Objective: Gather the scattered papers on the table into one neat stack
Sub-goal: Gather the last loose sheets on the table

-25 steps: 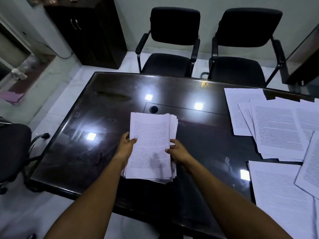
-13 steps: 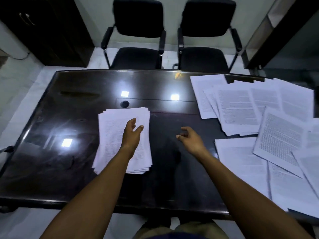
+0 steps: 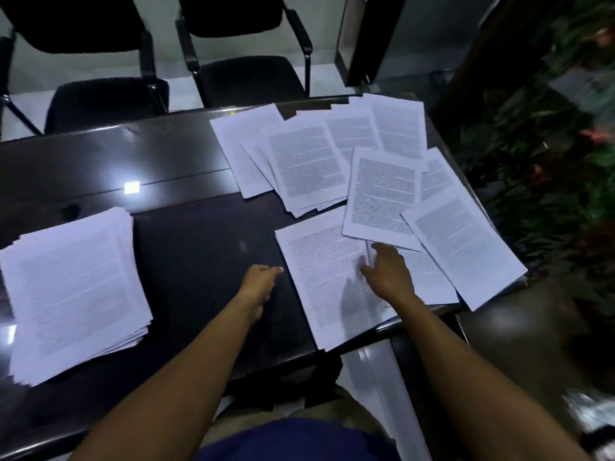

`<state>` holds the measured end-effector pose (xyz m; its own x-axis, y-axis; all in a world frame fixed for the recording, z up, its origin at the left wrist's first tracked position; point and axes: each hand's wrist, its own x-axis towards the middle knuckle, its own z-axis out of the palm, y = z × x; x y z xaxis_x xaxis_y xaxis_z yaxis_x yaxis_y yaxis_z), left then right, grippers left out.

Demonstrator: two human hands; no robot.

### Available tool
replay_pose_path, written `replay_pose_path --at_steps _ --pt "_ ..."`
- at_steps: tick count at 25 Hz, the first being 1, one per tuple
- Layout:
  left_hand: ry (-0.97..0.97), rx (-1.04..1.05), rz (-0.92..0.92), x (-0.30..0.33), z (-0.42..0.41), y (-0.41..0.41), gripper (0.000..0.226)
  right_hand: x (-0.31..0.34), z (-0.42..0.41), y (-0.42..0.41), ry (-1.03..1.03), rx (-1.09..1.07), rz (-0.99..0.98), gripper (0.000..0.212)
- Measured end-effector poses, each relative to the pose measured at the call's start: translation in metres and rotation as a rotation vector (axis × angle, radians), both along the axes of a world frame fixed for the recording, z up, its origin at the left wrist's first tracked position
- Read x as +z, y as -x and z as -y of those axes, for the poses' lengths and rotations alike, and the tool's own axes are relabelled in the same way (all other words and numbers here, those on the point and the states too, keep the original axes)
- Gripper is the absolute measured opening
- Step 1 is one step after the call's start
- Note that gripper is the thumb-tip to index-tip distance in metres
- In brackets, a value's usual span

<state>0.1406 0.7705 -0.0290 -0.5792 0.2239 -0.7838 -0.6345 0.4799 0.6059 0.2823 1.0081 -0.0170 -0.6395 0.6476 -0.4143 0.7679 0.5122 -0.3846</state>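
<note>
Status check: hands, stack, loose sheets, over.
Left hand open over dark table. Right hand open on loose white printed sheets. White paper stack left, untouched.

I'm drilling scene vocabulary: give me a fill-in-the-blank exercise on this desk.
The gathered stack lies at the table's ____ end.
The right hand rests on a loose ____.
The left hand holds ____.
Behind the table stand two black ____.
Missing words: left; sheet; nothing; chairs.
</note>
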Motion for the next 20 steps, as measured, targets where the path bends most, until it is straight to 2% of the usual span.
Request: replay_pose_path --at_steps 1,3,5,9,11,15,18,20 --pt "0.008 0.033 -0.009 -0.001 -0.011 -0.010 0.011 -0.009 -0.012 -0.017 -0.036 0.028 0.063 0.070" --pt "0.026 0.107 -0.018 -0.004 -0.030 -0.024 0.024 -0.022 -0.027 -0.040 -0.041 0.105 0.176 0.080" --pt "0.021 0.148 -0.015 -0.002 -0.045 -0.034 0.017 -0.031 -0.031 -0.053 -0.019 0.192 0.204 0.085" --pt "0.016 0.180 -0.001 -0.009 -0.071 -0.056 0.055 -0.032 -0.029 -0.060 -0.030 0.351 0.131 0.081" --pt "0.017 0.219 0.000 -0.017 -0.080 -0.065 0.050 -0.031 -0.023 -0.062 -0.028 0.428 0.107 0.077" --pt "-0.023 0.262 0.024 -0.018 -0.096 -0.082 0.016 -0.033 -0.015 -0.059 0.074 0.547 0.024 0.064" --pt "-0.046 0.250 -0.016 -0.019 -0.103 -0.092 0.017 -0.038 -0.032 -0.064 0.015 0.451 -0.074 0.064" --pt "-0.089 0.271 0.011 -0.020 -0.105 -0.094 0.017 -0.043 -0.048 -0.072 -0.039 0.437 0.016 0.073"
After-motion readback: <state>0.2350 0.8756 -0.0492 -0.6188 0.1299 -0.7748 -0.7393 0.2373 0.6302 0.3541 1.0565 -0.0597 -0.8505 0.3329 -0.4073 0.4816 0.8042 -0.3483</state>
